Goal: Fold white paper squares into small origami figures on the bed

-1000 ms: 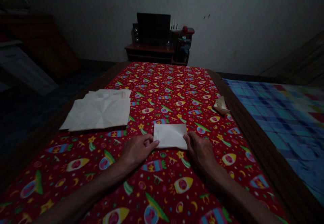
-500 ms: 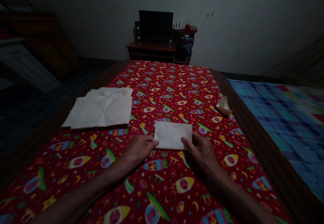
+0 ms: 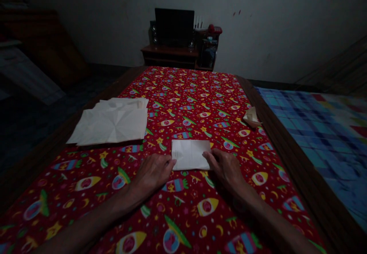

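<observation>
A small folded white paper [image 3: 189, 153] lies flat on the red rocket-print cloth [image 3: 200, 105] in front of me. My left hand [image 3: 151, 173] rests on the cloth with its fingers curled, and the fingertips touch the paper's lower left corner. My right hand [image 3: 225, 166] lies at the paper's right edge, its fingers pressed together on that edge. Both forearms reach in from the bottom of the view.
A stack of creased white sheets [image 3: 110, 123] lies at the left of the cloth. A small folded paper shape [image 3: 251, 117] sits near the cloth's right edge. A blue checked mat [image 3: 318, 131] lies to the right. A dark screen on a low cabinet [image 3: 174, 36] stands at the far wall.
My right hand has slid a little left along the paper's right edge, and the paper looks slightly narrower. My left hand stays at the left corner.
</observation>
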Demonstrator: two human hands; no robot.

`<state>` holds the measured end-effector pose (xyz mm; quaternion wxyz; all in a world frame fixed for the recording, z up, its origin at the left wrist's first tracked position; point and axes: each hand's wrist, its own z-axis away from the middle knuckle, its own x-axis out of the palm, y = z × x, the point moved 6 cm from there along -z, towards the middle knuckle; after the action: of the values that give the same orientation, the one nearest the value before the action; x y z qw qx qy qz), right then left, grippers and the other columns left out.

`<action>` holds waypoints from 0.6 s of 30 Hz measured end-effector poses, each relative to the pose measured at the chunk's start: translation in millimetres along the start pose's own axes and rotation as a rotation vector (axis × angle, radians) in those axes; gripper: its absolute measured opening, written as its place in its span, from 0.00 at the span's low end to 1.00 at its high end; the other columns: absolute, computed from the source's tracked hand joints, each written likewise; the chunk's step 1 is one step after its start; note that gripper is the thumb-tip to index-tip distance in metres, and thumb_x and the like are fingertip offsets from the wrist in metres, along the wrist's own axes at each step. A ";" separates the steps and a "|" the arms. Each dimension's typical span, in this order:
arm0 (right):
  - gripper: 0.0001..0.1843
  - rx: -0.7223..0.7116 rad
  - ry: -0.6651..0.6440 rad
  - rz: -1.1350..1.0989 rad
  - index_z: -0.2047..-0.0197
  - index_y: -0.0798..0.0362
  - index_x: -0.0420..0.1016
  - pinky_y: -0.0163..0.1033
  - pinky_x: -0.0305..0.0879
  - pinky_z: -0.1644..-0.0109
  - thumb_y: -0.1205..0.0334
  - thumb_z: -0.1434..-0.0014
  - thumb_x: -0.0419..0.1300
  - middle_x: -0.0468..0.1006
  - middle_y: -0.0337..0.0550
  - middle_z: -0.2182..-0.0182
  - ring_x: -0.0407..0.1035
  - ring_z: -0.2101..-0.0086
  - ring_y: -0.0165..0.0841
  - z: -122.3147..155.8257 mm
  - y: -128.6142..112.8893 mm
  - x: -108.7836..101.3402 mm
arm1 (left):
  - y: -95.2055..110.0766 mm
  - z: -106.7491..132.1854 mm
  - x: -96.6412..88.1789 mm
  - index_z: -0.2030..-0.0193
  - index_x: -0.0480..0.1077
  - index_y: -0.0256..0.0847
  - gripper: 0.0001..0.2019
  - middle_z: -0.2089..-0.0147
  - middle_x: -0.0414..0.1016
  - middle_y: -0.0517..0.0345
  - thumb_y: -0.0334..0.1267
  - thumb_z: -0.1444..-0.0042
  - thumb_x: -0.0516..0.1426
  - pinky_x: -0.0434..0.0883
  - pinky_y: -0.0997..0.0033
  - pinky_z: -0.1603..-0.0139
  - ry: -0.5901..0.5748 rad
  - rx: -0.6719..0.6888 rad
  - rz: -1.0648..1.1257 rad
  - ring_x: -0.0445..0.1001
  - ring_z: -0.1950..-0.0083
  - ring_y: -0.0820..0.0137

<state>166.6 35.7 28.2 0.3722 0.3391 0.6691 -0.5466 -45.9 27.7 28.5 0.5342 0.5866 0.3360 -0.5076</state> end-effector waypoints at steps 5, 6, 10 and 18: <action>0.26 0.033 -0.044 -0.086 0.79 0.53 0.66 0.32 0.45 0.76 0.45 0.39 0.46 0.65 0.36 0.84 0.59 0.81 0.26 2.8 6.0 1.2 | -0.4 -0.5 0.8 0.74 0.72 0.40 0.19 0.76 0.74 0.56 0.42 0.39 0.47 0.52 0.71 0.73 0.003 -0.001 -0.005 0.72 0.73 0.69; 0.24 0.025 -0.035 -0.050 0.78 0.53 0.67 0.32 0.45 0.76 0.46 0.38 0.47 0.66 0.37 0.84 0.59 0.81 0.26 3.4 4.5 0.5 | 0.0 -0.4 1.2 0.73 0.72 0.40 0.18 0.75 0.75 0.55 0.43 0.38 0.47 0.53 0.71 0.73 0.003 0.005 -0.020 0.72 0.72 0.68; 0.21 -0.002 0.004 0.119 0.76 0.54 0.69 0.34 0.46 0.74 0.52 0.38 0.47 0.70 0.41 0.82 0.62 0.80 0.28 4.5 -4.0 -2.5 | 0.7 0.0 2.9 0.68 0.73 0.40 0.18 0.70 0.77 0.52 0.42 0.37 0.45 0.56 0.70 0.70 -0.014 0.033 -0.076 0.74 0.67 0.65; 0.22 -0.030 0.017 0.199 0.77 0.54 0.68 0.34 0.46 0.74 0.52 0.37 0.47 0.71 0.42 0.82 0.63 0.79 0.29 2.4 -5.6 -2.6 | -0.9 -2.0 3.7 0.66 0.74 0.40 0.18 0.69 0.77 0.51 0.43 0.37 0.45 0.60 0.71 0.68 -0.047 0.032 -0.084 0.74 0.66 0.64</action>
<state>163.4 32.2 32.8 0.4240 0.4030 0.6432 -0.4941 -45.2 29.3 24.5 0.5107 0.5686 0.3395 -0.5483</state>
